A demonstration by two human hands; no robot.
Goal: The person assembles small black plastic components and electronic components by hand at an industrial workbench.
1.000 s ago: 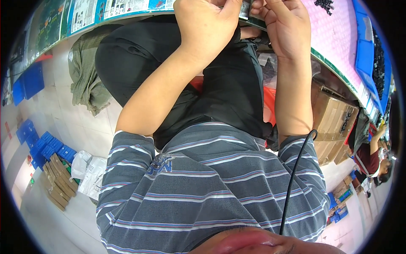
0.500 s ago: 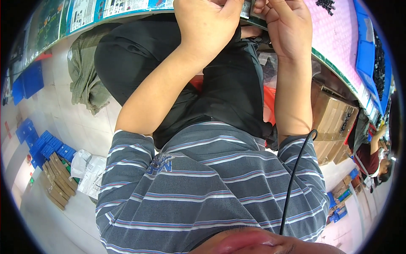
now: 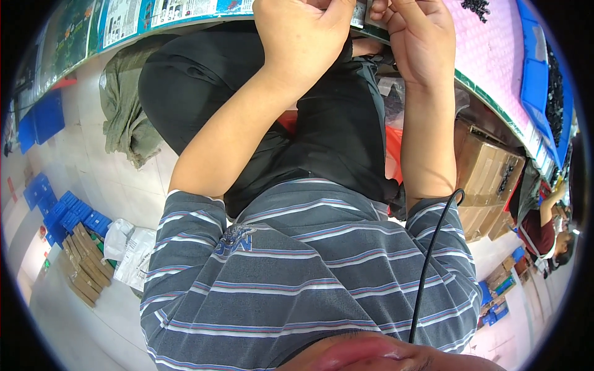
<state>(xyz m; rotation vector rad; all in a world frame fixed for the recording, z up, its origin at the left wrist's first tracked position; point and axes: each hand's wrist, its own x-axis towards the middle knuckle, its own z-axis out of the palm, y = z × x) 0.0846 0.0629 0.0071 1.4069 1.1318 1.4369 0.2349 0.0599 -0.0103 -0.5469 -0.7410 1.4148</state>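
Note:
At the top edge of the head view, both my hands are raised over the near edge of the worktable [image 3: 204,17]. My left hand [image 3: 304,40] has its fingers curled and drawn together, with the back of the hand toward me. Its fingertips are cut off by the picture's edge. A short way to the right, my right hand [image 3: 423,38] has its palm turned inward and its fingers bent in a pinch. Whatever the fingers grip is hidden or out of the picture. A small pile of black parts [image 3: 476,8] lies on the pink mat [image 3: 492,59], right of my right hand.
A blue tray [image 3: 533,80] holding black parts stands at the table's right side. Below are cardboard boxes [image 3: 486,176]. Grey-green cloth [image 3: 127,117] hangs at the left, with blue bins [image 3: 68,210] and flattened cardboard [image 3: 86,263] on the floor. Another person [image 3: 541,232] sits far right.
Hardly anything differs. Both my hands and forearms keep nearly the same place, with only a very slight shift.

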